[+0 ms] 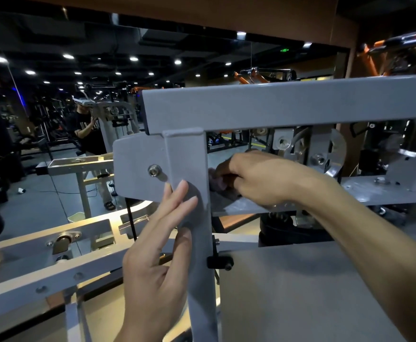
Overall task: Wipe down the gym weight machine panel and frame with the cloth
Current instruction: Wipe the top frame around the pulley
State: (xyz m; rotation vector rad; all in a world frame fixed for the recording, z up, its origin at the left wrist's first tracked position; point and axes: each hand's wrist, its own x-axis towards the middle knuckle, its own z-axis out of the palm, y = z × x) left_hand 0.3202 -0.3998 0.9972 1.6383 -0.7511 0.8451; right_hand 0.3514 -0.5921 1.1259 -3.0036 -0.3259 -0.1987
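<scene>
The grey weight machine frame fills the view: a wide horizontal beam on top and a vertical post below it. My left hand rests on the post, fingers straight against its front and thumb along its side. Behind the post, my right hand grips a small purplish cloth and presses it on a flat grey plate inside the frame. Most of the cloth is hidden under my fingers.
A bolt sits on the side plate left of the post. Pulleys and brackets stand behind my right hand. A black knob sticks out low on the post. A mirror ahead reflects the gym and a person.
</scene>
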